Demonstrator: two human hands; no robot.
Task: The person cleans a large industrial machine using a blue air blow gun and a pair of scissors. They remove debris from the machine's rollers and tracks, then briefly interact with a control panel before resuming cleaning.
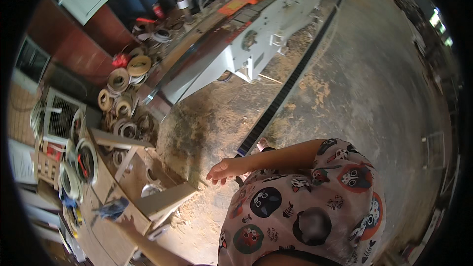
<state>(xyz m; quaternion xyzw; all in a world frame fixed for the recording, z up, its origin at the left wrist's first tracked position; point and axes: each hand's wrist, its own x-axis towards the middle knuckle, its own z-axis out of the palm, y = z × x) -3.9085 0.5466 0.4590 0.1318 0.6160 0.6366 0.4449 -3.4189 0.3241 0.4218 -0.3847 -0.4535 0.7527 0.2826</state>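
Observation:
My left hand (127, 224) is over the wooden bench (101, 236) at the lower left, somewhat smeared, its fingers looking apart. Right beside its fingertips lies a crumpled blue-grey cloth or glove (113, 208); whether they touch is unclear. My right arm crosses in front of my body, and my right hand (226, 170) hangs in the air over the floor. Its fingers are loosely bent and apart, with nothing in them. A patterned pink garment (276, 216) covers my body.
Several rolls of edge banding (118, 80) are piled at the left, with more rolls (72, 180) on the bench. A long white machine (266, 49) runs toward the back. A black ribbed track (290, 83) crosses the floor, where sawdust (207, 118) is scattered.

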